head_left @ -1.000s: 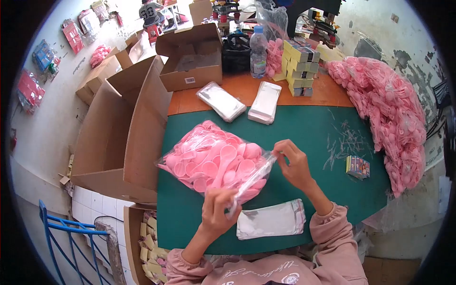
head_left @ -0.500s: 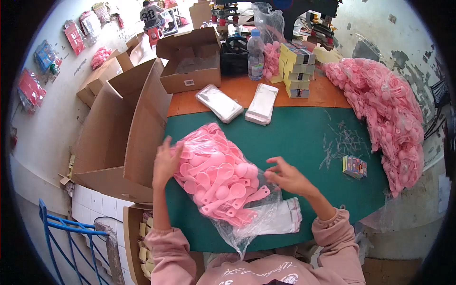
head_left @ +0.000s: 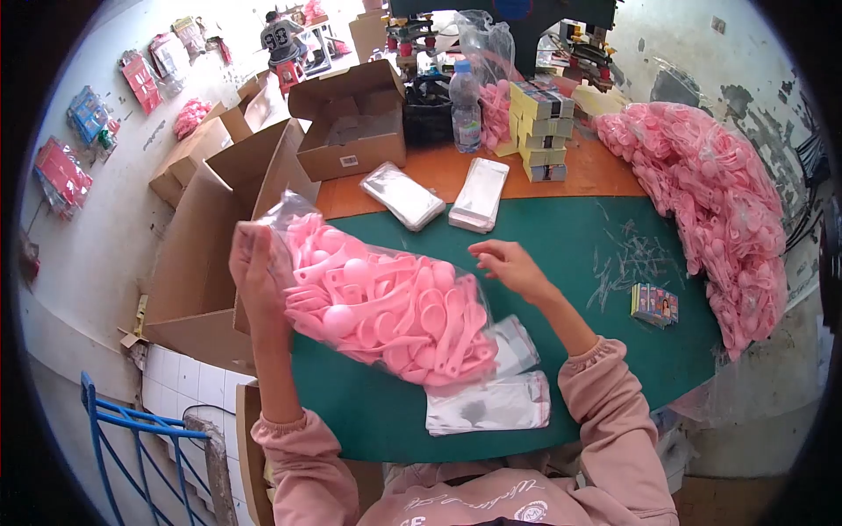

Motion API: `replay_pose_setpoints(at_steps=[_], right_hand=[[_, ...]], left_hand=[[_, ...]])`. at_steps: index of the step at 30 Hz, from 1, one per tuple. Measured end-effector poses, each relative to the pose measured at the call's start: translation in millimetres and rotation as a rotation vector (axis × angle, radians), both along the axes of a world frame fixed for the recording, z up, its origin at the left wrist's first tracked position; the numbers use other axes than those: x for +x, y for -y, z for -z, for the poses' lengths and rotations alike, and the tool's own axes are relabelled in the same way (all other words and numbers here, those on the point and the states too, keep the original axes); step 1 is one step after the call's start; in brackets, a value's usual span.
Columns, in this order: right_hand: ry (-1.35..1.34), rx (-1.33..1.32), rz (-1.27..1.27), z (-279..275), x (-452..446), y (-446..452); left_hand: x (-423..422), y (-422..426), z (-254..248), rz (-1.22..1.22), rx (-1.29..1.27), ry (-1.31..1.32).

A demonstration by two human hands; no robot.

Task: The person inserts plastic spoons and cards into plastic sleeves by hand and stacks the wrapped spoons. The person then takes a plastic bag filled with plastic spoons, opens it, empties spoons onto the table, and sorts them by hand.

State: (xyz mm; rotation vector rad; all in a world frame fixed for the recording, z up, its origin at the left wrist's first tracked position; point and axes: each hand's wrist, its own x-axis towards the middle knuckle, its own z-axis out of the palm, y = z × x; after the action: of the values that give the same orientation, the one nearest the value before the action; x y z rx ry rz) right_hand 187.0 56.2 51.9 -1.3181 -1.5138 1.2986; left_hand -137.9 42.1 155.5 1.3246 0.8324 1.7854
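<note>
A clear bag full of pink spoons (head_left: 395, 307) lies slanted across the green mat (head_left: 561, 254). My left hand (head_left: 255, 263) is closed on the bag's upper left end and lifts it a little. To the right of the bag, my right hand (head_left: 509, 265) is held over the mat with its fingers apart, touching nothing that I can see. Flat clear packets (head_left: 491, 405) lie at the mat's near side, partly beside the bag's lower end.
An open carton (head_left: 210, 237) stands left, a smaller box (head_left: 351, 123) behind. At the back are packet stacks (head_left: 478, 195), a bottle (head_left: 466, 110) and card stacks (head_left: 541, 131). Bagged pink spoons (head_left: 710, 202) heap at right, near small cards (head_left: 654, 305). A person (head_left: 279, 37) sits far off.
The bag of spoons has turned, its end now raised at the left. My left hand has moved left and closed on it; my right hand has let go and moved off it.
</note>
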Motion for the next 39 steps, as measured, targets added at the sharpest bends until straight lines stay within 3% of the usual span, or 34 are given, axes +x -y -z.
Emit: replay_pose_setpoints(at_steps=[2,4,7,8,10,11,13,17,20,22,24,26,27,29,30,34,36,39], right_hand=[[0.006,-0.018,0.027,6,15,8],[0.288,0.257,0.017,12,29,28],[0.396,0.212,-0.133,16,42,66],[0.395,0.21,-0.13,17,42,77],[0.656,0.525,-0.188,20,39,94],[0.623,0.458,-0.231,24,37,96],[0.639,0.458,-0.194,22,29,100],[0.814,0.432,-0.12,13,12,106],[0.747,0.291,-0.1,24,13,108],[0.699,0.259,-0.094,22,13,110],[0.652,0.232,-0.082,11,14,110],[0.492,-0.223,-0.149,-14,16,112],[0.493,-0.224,-0.143,-13,20,117],[-0.236,-0.385,-0.13,-8,37,133],[-0.236,-0.388,-0.13,-10,40,143],[0.044,-0.228,-0.052,-11,44,179],[0.625,0.04,-0.04,-22,40,190],[0.737,0.308,-0.012,-45,36,176]], left_hand=[[3,-12,-10,-0.012,0.023,0.133],[-15,-32,-3,0.0,-0.007,0.118],[-60,-61,18,-0.202,-0.365,-0.511],[-58,-64,33,-0.199,-0.365,-0.513],[-53,-59,57,-0.877,-0.045,-1.256],[-18,-29,28,-0.65,-0.135,-1.193],[10,-10,30,-0.381,0.059,-1.215],[77,63,43,0.155,0.197,-1.532],[83,77,71,0.227,0.254,-1.587],[78,69,86,0.133,0.237,-1.582],[65,53,95,0.132,0.302,-1.477],[54,45,93,0.119,0.337,-1.442],[45,39,96,0.116,0.372,-1.399],[31,31,105,0.102,0.432,-1.345],[28,31,108,0.103,0.43,-1.344],[23,39,124,0.079,0.424,-1.357],[23,42,129,0.035,0.442,-1.422],[23,50,129,0.0,0.474,-1.53]])
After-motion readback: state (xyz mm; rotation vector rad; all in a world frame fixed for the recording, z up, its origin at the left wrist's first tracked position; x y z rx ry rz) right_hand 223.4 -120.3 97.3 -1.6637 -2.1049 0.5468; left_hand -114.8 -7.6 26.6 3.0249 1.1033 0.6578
